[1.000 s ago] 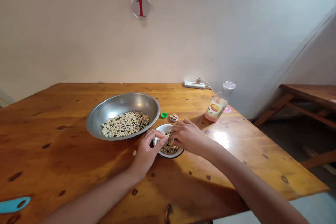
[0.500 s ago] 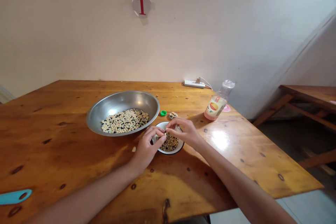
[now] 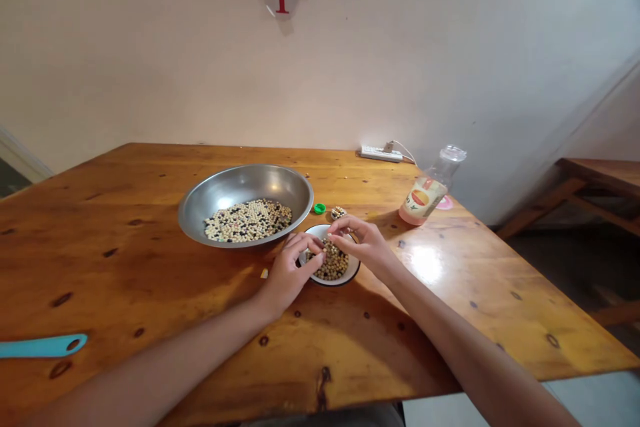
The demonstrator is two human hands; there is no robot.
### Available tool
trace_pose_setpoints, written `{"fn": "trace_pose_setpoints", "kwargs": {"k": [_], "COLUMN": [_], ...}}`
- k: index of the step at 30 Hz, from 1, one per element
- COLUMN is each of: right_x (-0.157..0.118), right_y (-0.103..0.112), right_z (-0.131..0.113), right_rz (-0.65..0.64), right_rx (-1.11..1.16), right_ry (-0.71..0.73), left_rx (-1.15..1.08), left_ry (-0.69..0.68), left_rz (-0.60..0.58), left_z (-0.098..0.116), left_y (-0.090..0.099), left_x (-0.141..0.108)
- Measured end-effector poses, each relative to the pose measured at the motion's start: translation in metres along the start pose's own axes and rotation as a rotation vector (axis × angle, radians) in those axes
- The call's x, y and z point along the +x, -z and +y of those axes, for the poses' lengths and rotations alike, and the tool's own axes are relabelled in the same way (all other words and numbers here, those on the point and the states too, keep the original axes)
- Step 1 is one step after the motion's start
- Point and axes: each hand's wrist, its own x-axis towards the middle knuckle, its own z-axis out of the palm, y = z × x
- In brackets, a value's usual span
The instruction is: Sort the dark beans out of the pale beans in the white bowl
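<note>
A small white bowl with a dark rim holds round tan beans mixed with a few dark ones. Over its left side is my left hand, thumb and fingertips pinched on what looks like a small bean. My right hand reaches over the bowl's far right edge, its thumb and forefinger closed on a pale bean. Both hands' fingertips are close together above the bowl, and the fingers hide part of it. Just behind the bowl stand a little container of beans and a green cap.
A wide steel basin with pale and black beans stands to the left. At the right is a clear bottle with pink liquid. A power strip lies near the wall. A turquoise handle lies at the table's left front.
The view has shifted, so everything on the table sits a little farther right and higher. My hands stay over the bowl, with their fingertips slightly farther apart.
</note>
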Motion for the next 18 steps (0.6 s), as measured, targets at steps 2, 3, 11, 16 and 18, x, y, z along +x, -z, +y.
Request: {"fn": "trace_pose_setpoints", "kwargs": {"k": [2,3,11,16,18], "right_x": [0.0005,0.0006,-0.0005,-0.0004,-0.0006], "right_y": [0.0003,0.0006,0.0025,0.0026,0.0031], "right_z": [-0.0011,-0.0016,-0.0055,-0.0072,-0.0082], "right_rz": [0.001,-0.001,-0.014,-0.03,-0.042], "right_rx": [-0.008,-0.014,-0.032,-0.066,-0.082], "right_ry": [0.012,0.018,0.027,0.037,0.037], "left_rx": [-0.002,-0.002,0.004,0.012,0.016], "left_ry": [0.0,0.0,0.007,0.001,-0.001], "left_rz": [-0.002,-0.001,0.002,-0.004,-0.006], "left_z": [-0.0003,-0.0005,-0.0003,0.001,0.001], "left_y": [0.0002,0.0001,0.0,0.0007,0.0007], "left_x": [-0.0002,-0.0002,0.0008,-0.0002,-0.0004]}}
